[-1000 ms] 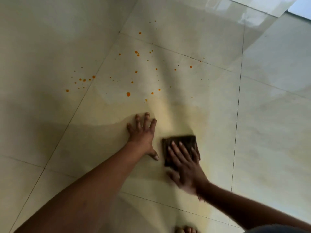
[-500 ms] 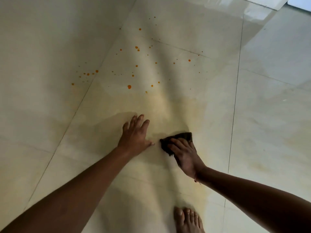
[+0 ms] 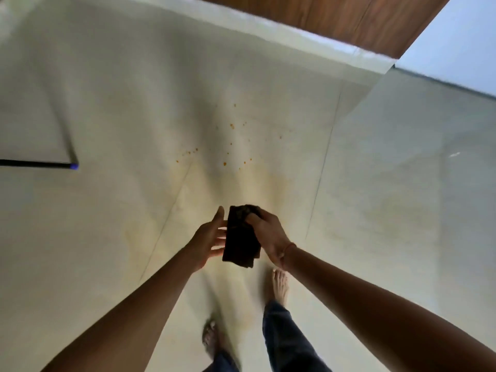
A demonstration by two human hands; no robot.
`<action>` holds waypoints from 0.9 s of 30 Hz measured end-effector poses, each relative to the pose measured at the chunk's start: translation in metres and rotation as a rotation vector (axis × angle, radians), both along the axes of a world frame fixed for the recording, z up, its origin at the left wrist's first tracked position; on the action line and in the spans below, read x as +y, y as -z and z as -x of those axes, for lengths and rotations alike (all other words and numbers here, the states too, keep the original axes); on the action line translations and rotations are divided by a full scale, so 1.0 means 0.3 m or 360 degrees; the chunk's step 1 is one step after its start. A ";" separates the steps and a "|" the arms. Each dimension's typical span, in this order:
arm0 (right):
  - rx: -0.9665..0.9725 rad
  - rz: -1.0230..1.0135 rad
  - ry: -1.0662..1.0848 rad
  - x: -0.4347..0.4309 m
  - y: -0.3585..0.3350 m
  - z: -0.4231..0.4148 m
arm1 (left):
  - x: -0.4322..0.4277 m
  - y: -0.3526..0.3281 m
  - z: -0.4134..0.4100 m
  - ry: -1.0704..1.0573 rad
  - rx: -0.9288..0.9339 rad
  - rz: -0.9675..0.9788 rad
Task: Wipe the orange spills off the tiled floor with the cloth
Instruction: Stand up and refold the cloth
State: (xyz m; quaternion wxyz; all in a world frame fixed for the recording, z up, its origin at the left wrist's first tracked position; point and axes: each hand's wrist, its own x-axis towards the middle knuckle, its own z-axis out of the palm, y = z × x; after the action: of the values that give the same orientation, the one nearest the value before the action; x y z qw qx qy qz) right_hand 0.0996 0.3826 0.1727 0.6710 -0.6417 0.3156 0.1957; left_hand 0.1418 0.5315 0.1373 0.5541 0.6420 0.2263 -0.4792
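Note:
A dark folded cloth (image 3: pixel 240 241) hangs in the air above the tiled floor (image 3: pixel 120 103), gripped at its top by my right hand (image 3: pixel 269 234). My left hand (image 3: pixel 208 238) is open beside the cloth, fingers spread and touching or nearly touching its left edge. Several small orange spills (image 3: pixel 225 163) dot the floor further ahead, with a bigger drop (image 3: pixel 232 126) among them. A faint yellowish smear (image 3: pixel 257 189) marks the tile between the drops and my hands.
A thin black rod with a blue tip (image 3: pixel 72 165) lies on the floor at the left. A wooden panel (image 3: pixel 335 14) and a pale wall (image 3: pixel 456 44) bound the floor at the top right. My bare feet (image 3: pixel 280 284) stand below my hands.
I have risen from the floor, so the view is higher. My right hand lifted the cloth off the tile. My left hand left the floor and came up beside the cloth.

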 end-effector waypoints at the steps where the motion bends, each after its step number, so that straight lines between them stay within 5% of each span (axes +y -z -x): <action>1: -0.0045 -0.0006 0.0019 -0.024 -0.164 -0.008 | -0.010 -0.159 0.004 -0.0028 -0.0034 0.0084; 6: -0.0209 -0.0115 0.0045 -0.158 -0.836 -0.031 | -0.133 -0.857 -0.010 -0.0207 -0.0420 0.0287; 10: -0.0386 -0.0251 0.0192 -0.279 -1.147 -0.011 | -0.260 -1.213 -0.036 -0.0300 -0.0655 0.0288; 17: -0.0600 -0.0285 0.0236 -0.526 -1.355 -0.048 | -0.494 -1.429 -0.076 0.0127 -0.1342 -0.0426; 22: -0.0709 -0.0221 -0.0008 -0.770 -1.462 -0.171 | -0.742 -1.521 -0.132 0.0027 -0.0883 0.0360; 27: -0.0819 -0.0070 -0.0161 -0.958 -1.564 -0.323 | -0.912 -1.549 -0.219 -0.0503 -0.0787 0.0661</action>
State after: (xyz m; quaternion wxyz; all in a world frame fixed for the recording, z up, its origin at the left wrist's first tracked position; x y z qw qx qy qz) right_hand 0.1965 0.0952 0.6419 0.7323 -0.6707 0.0975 0.0661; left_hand 0.2074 0.2579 0.6020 0.7779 0.5693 0.0797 -0.2536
